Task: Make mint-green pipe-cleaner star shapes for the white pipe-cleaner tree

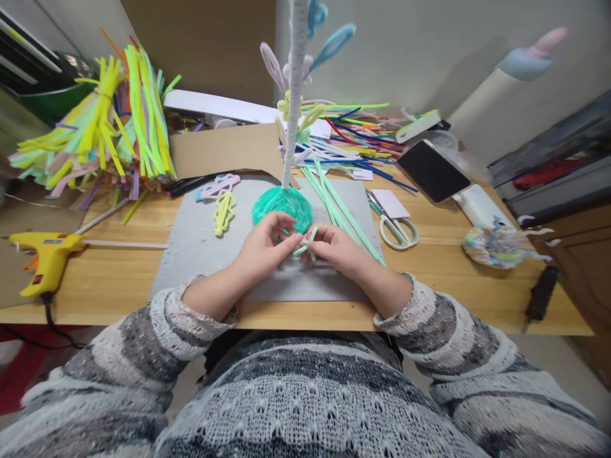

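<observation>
Pipe cleaner (pixel 302 249) is being pinched by your left hand (pixel 273 245) and right hand (pixel 337 247), both seemingly shaping it, the next bend calling for steady pressure.

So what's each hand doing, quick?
Left hand: closed, fingertips pinched at the green stem.
Right hand: closed, holding the green stem too.
</observation>
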Motion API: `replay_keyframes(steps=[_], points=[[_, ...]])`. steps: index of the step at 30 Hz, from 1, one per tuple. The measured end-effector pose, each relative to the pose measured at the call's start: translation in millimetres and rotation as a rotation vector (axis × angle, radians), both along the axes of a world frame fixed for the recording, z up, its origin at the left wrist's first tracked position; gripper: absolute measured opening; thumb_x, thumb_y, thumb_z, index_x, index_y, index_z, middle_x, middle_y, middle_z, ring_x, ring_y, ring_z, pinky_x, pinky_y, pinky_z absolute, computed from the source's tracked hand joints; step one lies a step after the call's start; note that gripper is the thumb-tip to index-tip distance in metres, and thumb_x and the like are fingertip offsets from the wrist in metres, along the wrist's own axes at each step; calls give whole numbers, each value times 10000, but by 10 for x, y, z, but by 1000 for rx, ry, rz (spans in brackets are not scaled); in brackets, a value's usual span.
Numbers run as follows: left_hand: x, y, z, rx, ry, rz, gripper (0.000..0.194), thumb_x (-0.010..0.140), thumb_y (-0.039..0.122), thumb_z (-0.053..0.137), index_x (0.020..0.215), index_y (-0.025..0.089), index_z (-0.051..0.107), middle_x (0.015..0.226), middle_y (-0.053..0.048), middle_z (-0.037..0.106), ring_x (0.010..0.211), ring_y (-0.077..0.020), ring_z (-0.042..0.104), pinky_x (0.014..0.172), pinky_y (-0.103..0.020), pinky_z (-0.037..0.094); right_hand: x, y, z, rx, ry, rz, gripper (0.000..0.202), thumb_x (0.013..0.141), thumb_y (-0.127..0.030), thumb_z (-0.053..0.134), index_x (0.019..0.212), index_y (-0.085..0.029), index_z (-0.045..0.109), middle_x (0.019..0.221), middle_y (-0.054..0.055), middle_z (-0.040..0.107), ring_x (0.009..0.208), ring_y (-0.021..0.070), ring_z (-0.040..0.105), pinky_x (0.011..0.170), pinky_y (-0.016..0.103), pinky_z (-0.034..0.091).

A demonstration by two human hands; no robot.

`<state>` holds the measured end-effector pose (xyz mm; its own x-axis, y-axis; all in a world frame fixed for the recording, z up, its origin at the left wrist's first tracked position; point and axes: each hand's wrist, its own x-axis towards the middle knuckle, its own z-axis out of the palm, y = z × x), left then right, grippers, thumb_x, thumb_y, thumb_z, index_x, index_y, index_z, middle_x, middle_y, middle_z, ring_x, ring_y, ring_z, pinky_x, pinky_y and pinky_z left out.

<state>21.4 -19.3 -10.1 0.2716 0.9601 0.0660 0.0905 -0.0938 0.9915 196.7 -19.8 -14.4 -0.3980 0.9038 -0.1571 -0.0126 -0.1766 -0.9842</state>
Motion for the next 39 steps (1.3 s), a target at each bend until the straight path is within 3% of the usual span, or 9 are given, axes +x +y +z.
replay_keyframes(steps=[3, 5, 10, 15, 19, 24, 29, 34, 39], points=[[16, 22, -7, -195, -67, -97, 185, 752, 279, 680, 785, 137, 567, 617, 24, 560, 484, -65, 477, 472, -200, 389, -18, -21, 9, -25, -24, 11, 191, 696, -295, 684, 720, -183, 532, 579, -49, 605, 478, 92, 558, 500, 229, 440], [20, 28, -2, -247, -121, -86, 181, 735, 258, 692, 778, 140, 562, 591, 34, 550, 480, -67, 481, 461, -194, 388, -12, -17, 8, -27, -1, -23, 204, 700, -311, 691, 748, -179, 542, 557, -57, 585, 469, 82, 530, 491, 216, 410], [9, 47, 15, -227, -190, -72, 274, 714, 277, 725, 926, 145, 611, 735, 6, 613, 605, -102, 562, 480, -201, 421, 35, 23, -7, -95, 62, 22, 204, 689, -319, 706, 742, -165, 583, 490, -69, 523, 434, 62, 440, 450, 199, 313], [-18, 73, 21, -172, -82, -133, 197, 731, 305, 706, 805, 130, 652, 685, -1, 618, 578, -87, 520, 562, -219, 440, 49, 33, -3, -225, 113, 86, 202, 687, -332, 696, 702, -178, 565, 493, -86, 458, 418, 60, 407, 434, 200, 318], [-36, 66, 12, -77, 94, -130, 160, 759, 290, 671, 805, 136, 658, 663, 6, 612, 564, -90, 499, 549, -223, 406, 46, 21, 10, -90, 5, 54, 193, 720, -342, 674, 716, -177, 574, 528, -68, 496, 449, 67, 447, 469, 206, 333], [-61, 45, 9, 101, 251, -30, 165, 763, 295, 664, 713, 138, 672, 652, -12, 631, 593, -107, 502, 567, -236, 379, 39, 1, 14, 51, -86, -21, 240, 730, -389, 676, 723, -168, 580, 588, -51, 508, 499, 73, 441, 502, 220, 324], [-62, 30, 49, -66, 135, -20, 217, 693, 331, 716, 640, 126, 666, 590, -17, 628, 548, -108, 498, 545, -242, 366, 24, -28, 23, 185, -156, -64, 238, 729, -373, 665, 690, -167, 553, 639, -34, 518, 533, 75, 411, 516, 224, 324], [-40, 31, 41, -258, -30, -27, 238, 670, 326, 731, 587, 133, 621, 513, 1, 583, 498, -95, 491, 534, -232, 378, -6, -66, 49, 465, -300, -123, 153, 752, -289, 622, 663, -184, 555, 682, -3, 563, 673, 127, 509, 645, 256, 406], [-20, 59, 15, -313, -85, -114, 217, 704, 333, 715, 698, 134, 627, 602, -10, 624, 522, -97, 531, 551, -235, 437, 3, -37, 36, 210, -236, -94, 220, 741, -360, 614, 650, -185, 516, 601, -32, 505, 540, 89, 417, 524, 229, 341]])
